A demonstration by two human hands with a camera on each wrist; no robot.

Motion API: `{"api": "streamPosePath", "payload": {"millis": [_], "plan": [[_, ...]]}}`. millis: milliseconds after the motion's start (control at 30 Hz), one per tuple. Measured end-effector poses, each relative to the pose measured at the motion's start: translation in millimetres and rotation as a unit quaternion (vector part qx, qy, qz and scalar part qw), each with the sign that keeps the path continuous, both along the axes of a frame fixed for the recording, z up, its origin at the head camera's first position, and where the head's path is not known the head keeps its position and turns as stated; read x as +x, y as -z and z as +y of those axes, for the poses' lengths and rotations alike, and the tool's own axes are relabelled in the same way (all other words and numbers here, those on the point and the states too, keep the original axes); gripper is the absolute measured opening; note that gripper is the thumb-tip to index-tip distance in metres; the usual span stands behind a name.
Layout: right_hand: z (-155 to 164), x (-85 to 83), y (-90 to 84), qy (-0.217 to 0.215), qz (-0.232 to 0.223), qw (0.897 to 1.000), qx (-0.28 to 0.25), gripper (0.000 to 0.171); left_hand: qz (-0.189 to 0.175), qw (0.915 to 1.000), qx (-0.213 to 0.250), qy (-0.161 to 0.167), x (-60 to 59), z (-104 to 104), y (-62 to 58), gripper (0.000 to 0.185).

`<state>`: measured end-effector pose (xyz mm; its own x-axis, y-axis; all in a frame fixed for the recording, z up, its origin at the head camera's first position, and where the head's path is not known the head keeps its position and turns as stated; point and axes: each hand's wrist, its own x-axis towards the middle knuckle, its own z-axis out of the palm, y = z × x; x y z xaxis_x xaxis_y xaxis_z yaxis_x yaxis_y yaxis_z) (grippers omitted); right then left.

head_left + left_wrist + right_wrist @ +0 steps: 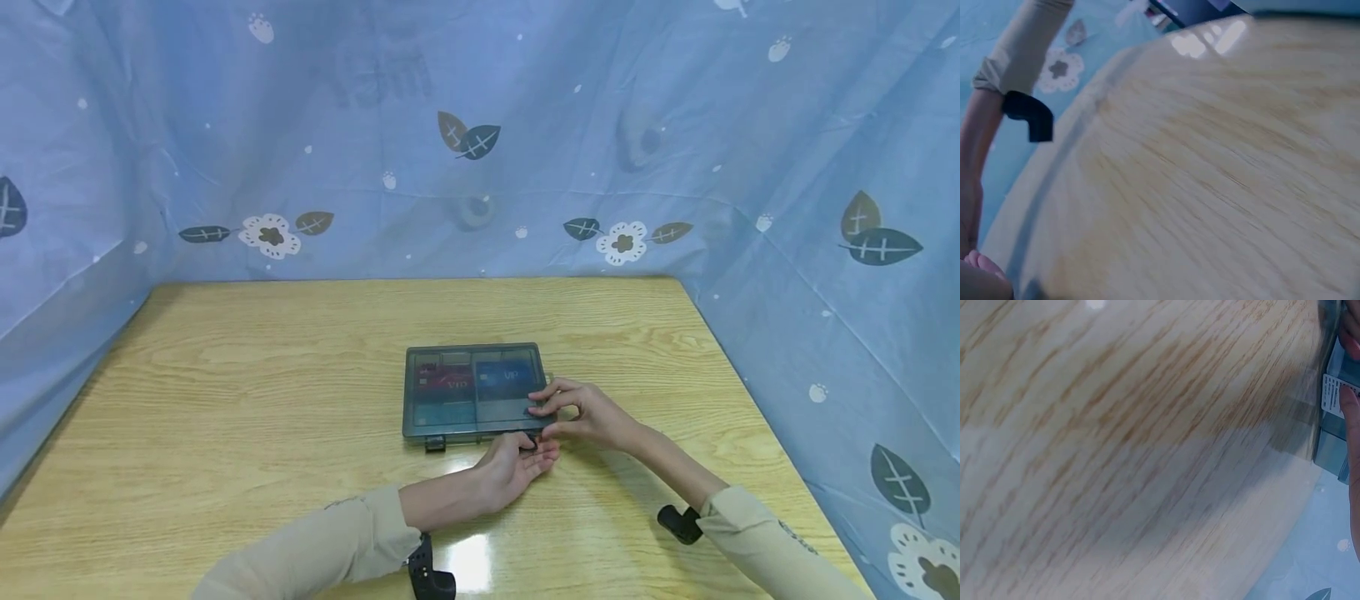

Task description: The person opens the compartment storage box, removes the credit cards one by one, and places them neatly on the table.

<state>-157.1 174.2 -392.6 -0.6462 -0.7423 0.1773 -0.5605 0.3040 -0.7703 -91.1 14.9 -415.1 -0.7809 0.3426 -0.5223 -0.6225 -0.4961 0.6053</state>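
Note:
A dark translucent plastic storage box (441, 414) lies with its lid down on the table. Through the lid show a red card (456, 384) and a blue card (502, 379), both marked VIP, in separate compartments. My left hand (510, 475) is at the front right latch, its thumb against the black tab and its other fingers extended to the right, palm up. Curled around the box's front right corner, my right hand (592, 414) has fingertips on the lid and thumb by the front edge. A barcode label (1331, 394) shows beside a finger in the right wrist view.
A second black latch (435, 444) sits at the box's front left. The wooden table (262, 358) runs back to a blue patterned curtain (480, 208), which also hangs at both sides. Each forearm wears a black wrist camera (678, 525).

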Motion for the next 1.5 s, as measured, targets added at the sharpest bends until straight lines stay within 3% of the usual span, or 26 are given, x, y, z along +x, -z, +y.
{"api": "streamPosePath", "payload": {"millis": [267,367,433,500,567,600,633,667,733,800,833,867,900,1033,1200,1400,1500], "plan": [[-1,0.5,0.6,-0.012,0.032,0.999,-0.018,0.026,-0.014,0.9971,0.011,0.073,17.1,-16,5.8,0.038],[-1,1.1,-0.5,-0.015,0.041,0.999,-0.023,0.026,0.001,0.9947,0.016,0.102,22.7,-31,2.1,0.041],[-1,1.6,-1.3,-0.016,0.046,0.999,-0.023,0.025,0.031,0.991,0.005,0.13,24.7,-45,-3.4,0.043],[-1,1.9,-0.7,-0.016,0.055,0.998,-0.024,0.026,0.106,0.9807,-0.04,0.16,24.1,-61,-10.4,0.042],[0,1.6,2.5,-0.015,0.066,0.997,-0.026,0.026,0.214,0.9549,-0.107,0.176,20.2,-80,-16.8,0.036],[1,1.2,5.5,-0.013,0.075,0.997,-0.027,0.027,0.274,0.9327,-0.157,0.174,17.3,-89,-19.4,0.032],[3,0.5,9.4,-0.011,0.085,0.996,-0.028,0.027,0.335,0.9026,-0.213,0.167,14.0,-98,-21.4,0.028],[5,-0.4,13.8,-0.008,0.096,0.995,-0.03,0.028,0.392,0.8645,-0.273,0.157,9.9,-107,-22.6,0.026],[9,-2.0,22.9,-0.003,0.114,0.993,-0.031,0.031,0.481,0.7728,-0.389,0.142,1.9,-125,-23.4,0.031],[12,-3.2,31.1,0.0,0.128,0.991,-0.032,0.034,0.523,0.6876,-0.485,0.137,-4.9,-139,-22.5,0.048],[13,-3.3,34.2,0.001,0.132,0.991,-0.033,0.036,0.531,0.6561,-0.517,0.142,-7.8,-145,-21.3,0.059],[14,-3.2,36.6,0.002,0.136,0.99,-0.033,0.037,0.534,0.6303,-0.543,0.152,-10.2,-150,-20.0,0.069],[15,-2.5,38.5,0.003,0.139,0.99,-0.033,0.038,0.529,0.6152,-0.561,0.164,-12.1,-154,-18.8,0.078],[14,1.7,42.7,0.014,0.157,0.987,-0.041,0.043,0.498,0.5951,-0.598,0.201,-17.2,-163,-14.8,0.09],[14,6.7,43.7,0.05,0.144,0.986,-0.061,0.053,0.525,0.5626,-0.607,0.2,-21.2,-166,-16.2,0.082],[17,10.6,37.5,0.072,0.075,0.991,-0.086,0.061,0.549,0.5513,-0.592,0.211,-23.5,-170,-20.7,0.068],[15,16.1,25.0,0.085,0.05,0.992,-0.082,0.059,0.549,0.5547,-0.589,0.212,-24.0,-172,-26.3,0.064]]}}
